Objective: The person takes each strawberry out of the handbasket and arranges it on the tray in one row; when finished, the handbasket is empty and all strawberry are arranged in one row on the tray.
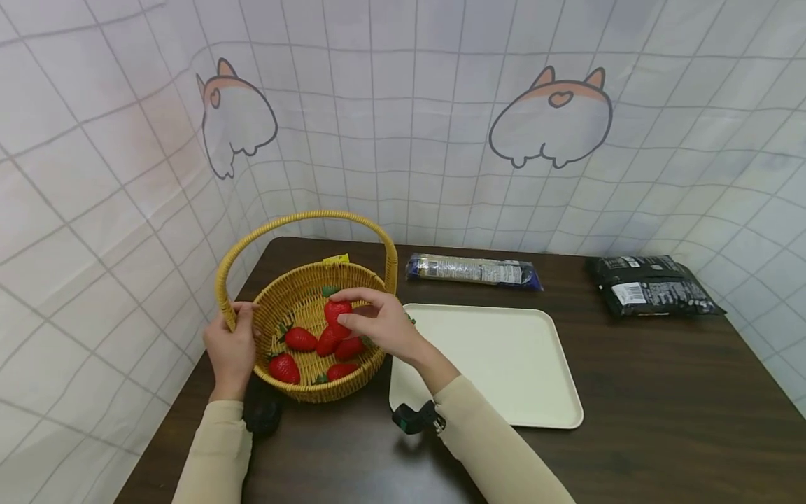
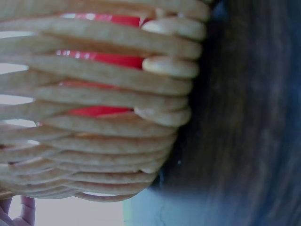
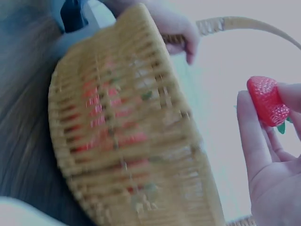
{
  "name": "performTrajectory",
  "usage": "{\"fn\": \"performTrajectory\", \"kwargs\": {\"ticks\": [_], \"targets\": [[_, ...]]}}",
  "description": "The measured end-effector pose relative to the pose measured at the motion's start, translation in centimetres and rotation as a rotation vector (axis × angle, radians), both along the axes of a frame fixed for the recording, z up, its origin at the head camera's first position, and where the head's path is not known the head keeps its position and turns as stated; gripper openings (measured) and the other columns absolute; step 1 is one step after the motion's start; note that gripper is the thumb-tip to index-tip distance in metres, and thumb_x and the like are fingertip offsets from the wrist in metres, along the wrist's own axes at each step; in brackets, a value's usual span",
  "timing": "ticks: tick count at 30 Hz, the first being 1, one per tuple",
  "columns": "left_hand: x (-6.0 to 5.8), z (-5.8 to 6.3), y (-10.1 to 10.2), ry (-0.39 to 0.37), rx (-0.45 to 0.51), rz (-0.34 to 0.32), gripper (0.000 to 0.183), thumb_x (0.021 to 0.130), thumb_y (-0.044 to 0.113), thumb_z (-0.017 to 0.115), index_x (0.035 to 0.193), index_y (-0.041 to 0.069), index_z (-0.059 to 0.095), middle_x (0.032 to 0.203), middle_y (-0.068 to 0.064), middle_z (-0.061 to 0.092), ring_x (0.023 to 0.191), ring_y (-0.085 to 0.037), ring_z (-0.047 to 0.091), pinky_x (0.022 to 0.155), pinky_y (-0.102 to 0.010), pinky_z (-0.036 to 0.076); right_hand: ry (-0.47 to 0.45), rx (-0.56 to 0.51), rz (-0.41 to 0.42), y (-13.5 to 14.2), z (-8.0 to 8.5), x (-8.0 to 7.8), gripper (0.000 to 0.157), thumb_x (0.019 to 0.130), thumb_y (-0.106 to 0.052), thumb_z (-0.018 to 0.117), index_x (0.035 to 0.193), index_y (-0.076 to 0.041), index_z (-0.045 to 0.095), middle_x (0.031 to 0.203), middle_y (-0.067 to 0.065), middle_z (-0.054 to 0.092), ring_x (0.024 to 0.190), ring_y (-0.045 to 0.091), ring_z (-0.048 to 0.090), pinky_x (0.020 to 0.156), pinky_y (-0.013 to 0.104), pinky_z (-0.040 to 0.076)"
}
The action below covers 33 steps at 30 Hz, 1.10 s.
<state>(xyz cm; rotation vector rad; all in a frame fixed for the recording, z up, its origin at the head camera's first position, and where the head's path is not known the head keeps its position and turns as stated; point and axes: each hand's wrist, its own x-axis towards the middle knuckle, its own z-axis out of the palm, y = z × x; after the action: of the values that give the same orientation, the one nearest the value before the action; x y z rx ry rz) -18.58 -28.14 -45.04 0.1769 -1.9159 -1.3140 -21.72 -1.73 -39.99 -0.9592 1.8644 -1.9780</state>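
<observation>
One strawberry (image 1: 338, 309) is pinched between thumb and fingertips of a person's right hand (image 1: 389, 325) above a basket (image 1: 321, 393), left of centre in the frame, where other strawberries (image 1: 300, 339) lie. The left hand (image 1: 229, 353), its fingers curled, grips the basket at the foot of its handle (image 1: 305, 218). A white tray (image 1: 497, 364) sits right of centre, a black packet (image 1: 658, 288) at far right.

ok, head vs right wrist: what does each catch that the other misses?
Head only: the black package, the silver-and-blue package and the animal drawings on the backdrop.

Right wrist only: the palm side of the right hand, and the basket from outside with loose strawberries showing through its weave.

Both: the basket with its handle, the left hand at it, and the right hand pinching one held strawberry.
</observation>
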Motion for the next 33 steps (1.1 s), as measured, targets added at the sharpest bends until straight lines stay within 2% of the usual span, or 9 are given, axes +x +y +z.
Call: {"fn": "performTrajectory", "kwargs": {"ticks": [3, 9, 15, 18, 20, 23, 28, 30, 33], "targets": [[0.1, -0.1, -0.1, 0.006, 0.004, -0.004, 0.032, 0.099, 0.023, 0.059, 0.091, -0.006, 0.070, 0.059, -0.021, 0.053, 0.048, -0.022, 0.051, 0.044, -0.019, 0.040, -0.015, 0.009, -0.044, 1.6, -0.2, 0.2, 0.032, 0.094, -0.006, 0.064, 0.126, -0.004, 0.063, 0.119, 0.014, 0.064, 0.092, 0.025, 0.069, 0.079, 0.051, 0.056], [0.4, 0.4, 0.1, 0.005, 0.001, 0.002, 0.029, 0.099, 0.017, 0.058, 0.090, -0.007, 0.070, 0.059, -0.024, 0.054, 0.047, -0.022, 0.051, 0.043, -0.018, 0.039, -0.072, -0.011, -0.130, 4.6, -0.5, 0.0, 0.035, 0.093, -0.004, 0.064, 0.128, -0.002, 0.059, 0.122, 0.017, 0.058, 0.096, 0.023, 0.067, 0.080, 0.045, 0.056], [1.6, 2.3, 1.3, 0.030, -0.005, -0.013, 0.029, 0.100, 0.013, 0.056, 0.087, -0.010, 0.069, 0.060, -0.029, 0.053, 0.049, -0.030, 0.050, 0.043, -0.018, 0.037, -0.118, -0.048, -0.231, 7.7, -1.0, -0.6, 0.037, 0.091, 0.002, 0.063, 0.128, 0.001, 0.057, 0.123, 0.021, 0.056, 0.093, 0.020, 0.068, 0.079, 0.042, 0.057], [2.0, 2.9, 1.6, 0.032, -0.002, 0.010, 0.029, 0.099, 0.013, 0.057, 0.086, -0.010, 0.069, 0.056, -0.022, 0.054, 0.047, -0.025, 0.051, 0.044, -0.017, 0.037, -0.136, -0.031, -0.297, 8.9, -1.5, -1.2, 0.037, 0.091, 0.003, 0.063, 0.128, 0.002, 0.057, 0.123, 0.021, 0.055, 0.093, 0.019, 0.068, 0.078, 0.040, 0.057], [2.1, 3.0, 1.6, 0.033, -0.002, 0.019, 0.028, 0.099, 0.013, 0.058, 0.086, -0.010, 0.069, 0.053, -0.010, 0.055, 0.046, -0.020, 0.051, 0.044, -0.017, 0.037, -0.158, -0.022, -0.335, 9.5, -1.7, -1.5, 0.039, 0.091, 0.002, 0.063, 0.129, 0.001, 0.057, 0.123, 0.021, 0.055, 0.093, 0.020, 0.068, 0.078, 0.039, 0.057], [1.9, 2.4, 1.2, 0.036, -0.003, 0.029, 0.028, 0.098, 0.014, 0.059, 0.086, -0.009, 0.070, 0.051, 0.006, 0.053, 0.045, -0.016, 0.050, 0.044, -0.017, 0.038, -0.198, 0.010, -0.375, 10.3, -2.1, -1.8, 0.041, 0.091, 0.001, 0.064, 0.131, 0.001, 0.055, 0.124, 0.022, 0.053, 0.094, 0.023, 0.068, 0.078, 0.039, 0.057], [1.8, 2.1, 1.2, 0.052, -0.008, 0.018, 0.029, 0.099, 0.014, 0.058, 0.086, -0.009, 0.070, 0.054, -0.020, 0.054, 0.044, -0.014, 0.049, 0.042, -0.017, 0.037, -0.264, 0.123, -0.395, 11.5, -2.8, -2.3, 0.043, 0.090, -0.001, 0.066, 0.132, 0.002, 0.054, 0.123, 0.024, 0.051, 0.095, 0.027, 0.066, 0.079, 0.040, 0.057], [2.1, 2.6, 1.5, 0.060, -0.007, 0.009, 0.029, 0.099, 0.013, 0.058, 0.086, -0.010, 0.069, 0.058, -0.030, 0.052, 0.044, -0.011, 0.048, 0.042, -0.017, 0.036, -0.274, 0.184, -0.392, 11.9, -3.0, -2.4, 0.043, 0.090, -0.001, 0.066, 0.131, 0.001, 0.055, 0.122, 0.024, 0.051, 0.096, 0.027, 0.065, 0.079, 0.040, 0.057], [2.3, 2.8, 1.7, 0.065, -0.009, 0.004, 0.028, 0.099, 0.012, 0.058, 0.086, -0.011, 0.069, 0.057, -0.029, 0.051, 0.044, -0.007, 0.047, 0.042, -0.017, 0.036, -0.290, 0.260, -0.380, 12.4, -3.5, -2.4, 0.043, 0.090, 0.000, 0.066, 0.131, 0.001, 0.056, 0.122, 0.023, 0.053, 0.098, 0.028, 0.064, 0.079, 0.041, 0.057]]}}
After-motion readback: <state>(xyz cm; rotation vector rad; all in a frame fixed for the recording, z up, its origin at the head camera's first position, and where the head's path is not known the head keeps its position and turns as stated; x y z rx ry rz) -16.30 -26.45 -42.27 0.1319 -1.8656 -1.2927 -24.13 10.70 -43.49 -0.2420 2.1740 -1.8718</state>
